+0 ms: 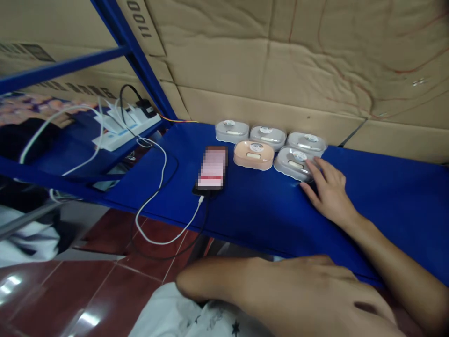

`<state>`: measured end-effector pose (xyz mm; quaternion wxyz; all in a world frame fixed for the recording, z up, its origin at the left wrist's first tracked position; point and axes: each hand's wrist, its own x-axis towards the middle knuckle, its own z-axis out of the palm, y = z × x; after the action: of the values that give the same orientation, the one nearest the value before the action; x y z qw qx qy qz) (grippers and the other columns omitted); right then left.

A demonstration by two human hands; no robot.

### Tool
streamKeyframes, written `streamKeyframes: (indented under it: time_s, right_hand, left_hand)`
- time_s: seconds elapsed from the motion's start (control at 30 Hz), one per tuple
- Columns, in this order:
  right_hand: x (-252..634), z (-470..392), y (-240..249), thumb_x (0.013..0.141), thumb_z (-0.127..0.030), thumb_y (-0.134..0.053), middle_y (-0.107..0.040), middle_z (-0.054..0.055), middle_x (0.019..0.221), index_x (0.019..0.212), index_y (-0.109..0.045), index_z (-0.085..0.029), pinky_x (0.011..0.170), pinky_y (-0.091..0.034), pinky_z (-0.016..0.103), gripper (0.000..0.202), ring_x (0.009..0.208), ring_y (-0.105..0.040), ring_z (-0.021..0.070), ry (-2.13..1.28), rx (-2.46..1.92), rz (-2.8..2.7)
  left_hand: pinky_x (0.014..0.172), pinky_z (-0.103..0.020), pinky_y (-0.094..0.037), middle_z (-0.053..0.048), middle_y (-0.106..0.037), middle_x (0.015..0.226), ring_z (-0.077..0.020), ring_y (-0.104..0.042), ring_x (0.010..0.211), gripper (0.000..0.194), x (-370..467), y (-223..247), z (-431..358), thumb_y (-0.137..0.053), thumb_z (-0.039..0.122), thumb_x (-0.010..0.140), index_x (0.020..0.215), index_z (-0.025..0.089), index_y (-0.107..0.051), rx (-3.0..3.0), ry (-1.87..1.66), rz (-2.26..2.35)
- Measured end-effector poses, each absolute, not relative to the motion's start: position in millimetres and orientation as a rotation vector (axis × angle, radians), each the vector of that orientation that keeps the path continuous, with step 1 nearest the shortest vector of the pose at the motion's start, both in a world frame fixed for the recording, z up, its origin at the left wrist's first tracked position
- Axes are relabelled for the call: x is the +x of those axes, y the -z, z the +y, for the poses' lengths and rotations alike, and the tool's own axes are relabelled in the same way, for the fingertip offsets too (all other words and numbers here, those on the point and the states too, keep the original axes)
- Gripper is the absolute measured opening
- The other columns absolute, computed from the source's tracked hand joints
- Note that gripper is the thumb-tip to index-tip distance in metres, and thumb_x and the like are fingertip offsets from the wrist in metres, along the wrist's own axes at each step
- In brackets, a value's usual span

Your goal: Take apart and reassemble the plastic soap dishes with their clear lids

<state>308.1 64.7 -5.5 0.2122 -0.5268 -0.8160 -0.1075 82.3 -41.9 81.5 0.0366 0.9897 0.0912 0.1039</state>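
My right hand (329,192) reaches to the right end of a grey oval case (289,164) with a round sticker and a pale window. Its fingers are apart, with fingertips touching the case and the thumb near the shelf surface. A pinkish-orange case (253,155) of the same shape sits just left. Behind these stand three more grey cases: left (232,131), middle (268,137) and right (306,142). My left arm crosses the near foreground, and my left hand (336,290) overlaps the right forearm from this view; its fingers do not show clearly.
A phone (212,169) with a blurred screen lies left of the cases, a white cable (164,242) plugged into it. Cardboard (245,61) walls the back of the blue shelf (245,210). Blue frame bars and a power strip (129,127) are at left.
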Motion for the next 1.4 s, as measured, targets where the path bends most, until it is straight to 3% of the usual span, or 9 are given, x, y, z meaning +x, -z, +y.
streamKeyframes:
  time_s: [0.03, 0.1, 0.23, 0.4, 0.57, 0.8, 1.0, 1.27, 1.4]
  right_hand:
    - [304, 64, 4, 0.107, -0.04, -0.05, -0.045, 0.021, 0.163, 0.168, -0.025, -0.025, 0.114, -0.042, 0.066, 0.067, 0.15, -0.044, 0.042, 0.281, -1.417, -2.291]
    - [292, 66, 0, 0.108, -0.036, -0.048, -0.043, 0.019, 0.166, 0.17, -0.017, -0.028, 0.118, -0.041, 0.066, 0.07, 0.154, -0.041, 0.0394, 0.213, -1.307, -2.372]
    - [260, 83, -2, 0.109, -0.032, -0.045, -0.038, 0.014, 0.171, 0.172, -0.007, -0.031, 0.124, -0.035, 0.067, 0.073, 0.159, -0.035, 0.0355, 0.126, -1.118, -2.517]
    - [232, 106, 2, 0.108, -0.031, -0.049, -0.046, 0.02, 0.165, 0.168, -0.024, -0.02, 0.126, -0.036, 0.065, 0.066, 0.156, -0.041, 0.0362, 0.101, -0.996, -2.518]
    - [237, 85, -9, 0.106, -0.036, -0.057, -0.068, 0.015, 0.135, 0.15, -0.05, -0.026, 0.116, -0.045, 0.063, 0.046, 0.132, -0.062, 0.0342, 0.021, -0.919, -2.438]
    - [245, 50, -16, 0.102, -0.049, -0.066, -0.054, 0.017, 0.156, 0.157, -0.045, -0.025, 0.118, -0.044, 0.062, 0.064, 0.153, -0.042, 0.0381, -0.143, -0.845, -2.568]
    - [245, 44, -21, 0.103, -0.043, -0.066, -0.054, 0.015, 0.158, 0.156, -0.049, -0.027, 0.118, -0.045, 0.057, 0.058, 0.149, -0.047, 0.0339, -0.401, -0.736, -2.495]
    - [241, 41, -31, 0.102, -0.036, -0.068, -0.059, 0.013, 0.151, 0.149, -0.06, -0.028, 0.116, -0.047, 0.053, 0.049, 0.143, -0.053, 0.0287, -0.609, -0.692, -2.394]
    - [237, 39, -30, 0.103, -0.037, -0.067, -0.06, 0.013, 0.151, 0.149, -0.06, -0.029, 0.116, -0.047, 0.054, 0.048, 0.142, -0.054, 0.0293, -0.668, -0.728, -2.365]
  left_hand:
    - [0.081, -0.025, -0.057, 0.004, -0.067, 0.142, -0.0129, -0.07, 0.113, 0.044, 82, -81, -39, -0.041, 0.054, 0.109, 0.144, 0.042, -0.065, 2.999, -0.445, 0.017]
    - [0.082, -0.035, -0.056, -0.007, -0.074, 0.122, -0.0189, -0.072, 0.097, 0.043, 87, -74, -36, -0.042, 0.049, 0.11, 0.126, 0.024, -0.074, 2.943, -0.559, 0.115]
    - [0.086, -0.044, -0.054, -0.009, -0.072, 0.104, -0.0256, -0.07, 0.093, 0.032, 89, -51, -34, -0.049, 0.038, 0.108, 0.111, 0.016, -0.072, 2.973, -0.586, 0.333]
    - [0.099, -0.043, -0.055, -0.01, -0.069, 0.135, -0.0254, -0.069, 0.114, 0.028, 40, -19, -24, -0.057, 0.037, 0.106, 0.125, 0.02, -0.067, 2.863, -0.589, 0.556]
    - [0.112, -0.051, -0.054, -0.012, -0.055, 0.154, -0.0292, -0.057, 0.139, 0.037, -15, 4, -17, -0.056, 0.023, 0.105, 0.142, 0.027, -0.056, 2.595, -0.868, 1.06]
    - [0.122, -0.056, -0.046, -0.015, -0.032, 0.167, -0.0337, -0.039, 0.155, 0.066, -15, 6, -17, -0.067, 0.022, 0.1, 0.157, 0.032, -0.037, 2.362, -1.159, 1.259]
    - [0.124, -0.06, -0.042, -0.02, -0.026, 0.173, -0.0386, -0.034, 0.159, 0.102, -12, 24, -12, -0.079, 0.037, 0.093, 0.168, 0.035, -0.01, 2.132, -1.193, 1.232]
    - [0.124, -0.066, -0.038, -0.02, -0.025, 0.175, -0.042, -0.034, 0.158, 0.116, -19, 25, -13, -0.084, 0.044, 0.087, 0.168, 0.036, -0.002, 1.983, -1.04, 1.167]
    - [0.125, -0.064, -0.038, -0.017, -0.028, 0.174, -0.0378, -0.036, 0.158, 0.107, -24, 28, -10, -0.08, 0.041, 0.091, 0.167, 0.037, -0.005, 1.934, -1.05, 1.131]
